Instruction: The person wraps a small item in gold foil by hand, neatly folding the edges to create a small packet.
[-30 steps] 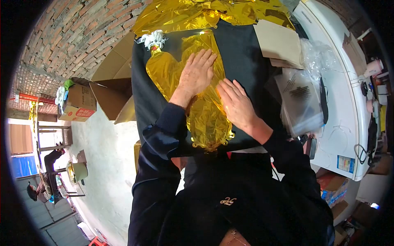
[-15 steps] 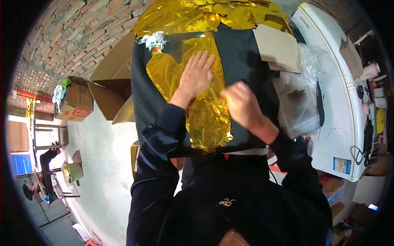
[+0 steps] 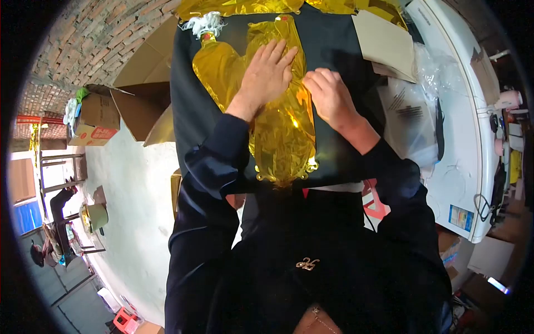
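Observation:
A shiny gold foil piece (image 3: 282,142) with small loops at its near end lies on the dark cloth-covered table (image 3: 339,47). My left hand (image 3: 266,75) rests flat on its upper part, fingers spread. At the foil's right edge, my right hand (image 3: 329,97) has its fingers pinched on the rim, which is lifted slightly. Another gold foil piece (image 3: 214,69) lies to the left, with a bundle of white strings (image 3: 203,24) at its top end.
More gold foil (image 3: 239,6) covers the far edge. Beige card sheets (image 3: 385,43) and clear plastic bags (image 3: 411,119) lie at the right, beside a white appliance (image 3: 459,145). An open cardboard box (image 3: 139,114) stands left; a brick wall is behind it.
My right hand has moved up slightly and now pinches the foil's right edge. The table and foil sit higher in the view. My left hand still lies on the foil.

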`<state>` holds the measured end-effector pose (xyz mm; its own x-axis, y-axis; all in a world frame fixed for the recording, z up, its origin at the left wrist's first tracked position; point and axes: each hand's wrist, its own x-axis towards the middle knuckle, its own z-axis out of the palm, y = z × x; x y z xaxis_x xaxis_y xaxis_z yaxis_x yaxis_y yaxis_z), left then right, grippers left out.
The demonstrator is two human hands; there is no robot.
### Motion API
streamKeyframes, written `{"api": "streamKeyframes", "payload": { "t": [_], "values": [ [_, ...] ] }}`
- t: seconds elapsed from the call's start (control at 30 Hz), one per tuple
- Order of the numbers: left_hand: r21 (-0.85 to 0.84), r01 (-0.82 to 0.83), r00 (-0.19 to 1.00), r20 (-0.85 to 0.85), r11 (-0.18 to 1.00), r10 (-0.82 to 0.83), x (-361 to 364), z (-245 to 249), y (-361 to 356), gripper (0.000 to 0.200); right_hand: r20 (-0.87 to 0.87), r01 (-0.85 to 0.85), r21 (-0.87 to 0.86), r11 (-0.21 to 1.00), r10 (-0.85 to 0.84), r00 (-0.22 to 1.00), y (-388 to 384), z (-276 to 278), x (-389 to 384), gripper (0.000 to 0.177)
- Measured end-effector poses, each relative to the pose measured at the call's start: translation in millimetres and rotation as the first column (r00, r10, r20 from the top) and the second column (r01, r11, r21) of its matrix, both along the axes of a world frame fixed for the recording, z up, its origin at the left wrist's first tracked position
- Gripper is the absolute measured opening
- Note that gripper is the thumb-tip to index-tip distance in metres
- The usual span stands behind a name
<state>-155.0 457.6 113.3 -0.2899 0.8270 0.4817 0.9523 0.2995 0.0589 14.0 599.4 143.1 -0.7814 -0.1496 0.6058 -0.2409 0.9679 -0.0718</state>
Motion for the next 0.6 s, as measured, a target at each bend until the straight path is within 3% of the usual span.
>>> {"api": "streamKeyframes", "payload": {
  "t": [0.4,0.57,0.6],
  "values": [
    [-0.005,0.001,1.000,-0.014,1.000,-0.001,-2,-4,1,0.053,0.157,-0.143,-0.125,0.982,0.162,0.974,-62,5,126,0.020],
    [-0.023,0.000,1.000,-0.021,1.000,0.000,-2,-2,0,0.054,0.235,-0.237,-0.292,0.927,0.310,0.921,-59,14,133,0.015],
    [-0.029,-0.004,1.000,-0.020,1.000,0.004,-2,-1,0,0.054,0.180,-0.259,-0.296,0.920,0.319,0.930,-54,19,124,0.014]
  ]
}}
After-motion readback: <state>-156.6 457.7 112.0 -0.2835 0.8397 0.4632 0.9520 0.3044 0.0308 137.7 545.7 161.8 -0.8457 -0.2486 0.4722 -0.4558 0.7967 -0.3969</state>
